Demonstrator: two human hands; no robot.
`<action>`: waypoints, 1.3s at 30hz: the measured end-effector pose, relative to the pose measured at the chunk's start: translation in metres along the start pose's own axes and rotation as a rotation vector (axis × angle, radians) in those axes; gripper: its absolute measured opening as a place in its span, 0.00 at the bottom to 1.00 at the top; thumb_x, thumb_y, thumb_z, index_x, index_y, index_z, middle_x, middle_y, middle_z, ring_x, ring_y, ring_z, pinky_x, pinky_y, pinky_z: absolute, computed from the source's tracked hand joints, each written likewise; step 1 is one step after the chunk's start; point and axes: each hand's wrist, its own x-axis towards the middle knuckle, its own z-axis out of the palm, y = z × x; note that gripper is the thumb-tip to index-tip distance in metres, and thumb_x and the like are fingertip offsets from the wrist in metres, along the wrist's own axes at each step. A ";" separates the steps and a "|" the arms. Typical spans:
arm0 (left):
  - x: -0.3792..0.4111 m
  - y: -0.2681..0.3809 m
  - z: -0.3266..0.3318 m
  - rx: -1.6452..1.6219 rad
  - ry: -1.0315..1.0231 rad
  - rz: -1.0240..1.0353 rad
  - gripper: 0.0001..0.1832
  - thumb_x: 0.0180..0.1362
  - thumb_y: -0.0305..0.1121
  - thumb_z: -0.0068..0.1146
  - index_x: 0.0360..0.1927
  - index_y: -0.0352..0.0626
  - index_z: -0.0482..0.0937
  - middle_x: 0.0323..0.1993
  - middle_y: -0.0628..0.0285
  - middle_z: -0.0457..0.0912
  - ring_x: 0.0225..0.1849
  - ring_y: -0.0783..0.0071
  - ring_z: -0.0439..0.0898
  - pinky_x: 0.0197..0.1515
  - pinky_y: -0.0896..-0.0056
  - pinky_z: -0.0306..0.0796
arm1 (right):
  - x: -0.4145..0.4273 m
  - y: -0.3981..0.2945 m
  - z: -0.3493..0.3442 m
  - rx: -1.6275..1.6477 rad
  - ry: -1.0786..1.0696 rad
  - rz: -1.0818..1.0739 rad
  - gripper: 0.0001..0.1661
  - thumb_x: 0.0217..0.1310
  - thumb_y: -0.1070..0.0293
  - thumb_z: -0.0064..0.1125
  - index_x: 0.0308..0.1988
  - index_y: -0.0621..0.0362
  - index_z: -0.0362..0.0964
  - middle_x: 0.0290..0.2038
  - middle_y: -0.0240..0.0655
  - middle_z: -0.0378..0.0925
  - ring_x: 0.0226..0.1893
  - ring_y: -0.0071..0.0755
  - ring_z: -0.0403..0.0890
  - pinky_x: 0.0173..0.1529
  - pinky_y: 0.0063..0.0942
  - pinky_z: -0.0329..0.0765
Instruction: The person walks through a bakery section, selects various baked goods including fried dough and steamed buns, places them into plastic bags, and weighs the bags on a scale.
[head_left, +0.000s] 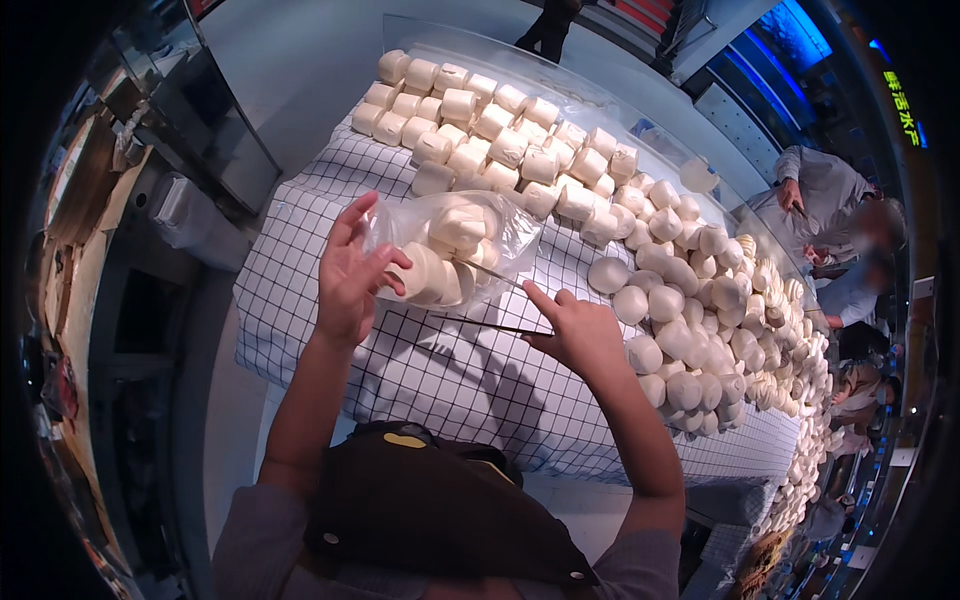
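A clear plastic bag (510, 232) holding several white steamed buns (459, 225) lies on the checked cloth (300, 225) before me. At the bag's left edge is my left hand (349, 277), fingers spread and fingertips close to the buns. Whether those fingers pinch the film is unclear. My right hand (581, 330) grips thin metal tongs (495, 274) with their arms apart. The upper arm reaches to the buns in the bag, its tip hard to make out; the lower arm passes just below the bag, over the cloth.
Block-shaped buns (510, 146) are stacked behind the bag, and round buns (675, 337) are heaped at right. A clear guard panel (450, 37) edges the far side. Beyond it at right, a person (817, 187) holds tongs. A counter (120, 225) stands at left.
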 end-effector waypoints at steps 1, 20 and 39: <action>0.011 0.001 -0.010 -0.155 0.266 -0.052 0.32 0.58 0.26 0.51 0.67 0.45 0.58 0.71 0.47 0.49 0.42 0.73 0.77 0.34 0.75 0.74 | -0.012 0.011 -0.001 0.103 0.048 0.041 0.43 0.44 0.49 0.71 0.61 0.42 0.65 0.27 0.34 0.73 0.23 0.36 0.78 0.27 0.34 0.73; 0.076 -0.047 0.111 0.136 0.488 -0.168 0.14 0.68 0.40 0.45 0.32 0.42 0.74 0.25 0.69 0.70 0.22 0.82 0.70 0.26 0.77 0.67 | -0.125 0.071 0.190 0.540 0.269 0.605 0.43 0.50 0.62 0.64 0.64 0.60 0.57 0.58 0.53 0.62 0.57 0.59 0.64 0.59 0.47 0.66; -0.419 0.272 -0.096 1.537 0.642 0.380 0.18 0.42 0.12 0.51 0.36 0.44 0.74 0.40 0.61 0.71 0.36 0.61 0.76 0.31 0.67 0.70 | 0.036 -0.398 0.091 1.191 0.044 -0.741 0.15 0.60 0.74 0.54 0.48 0.61 0.74 0.45 0.36 0.77 0.45 0.29 0.76 0.45 0.26 0.74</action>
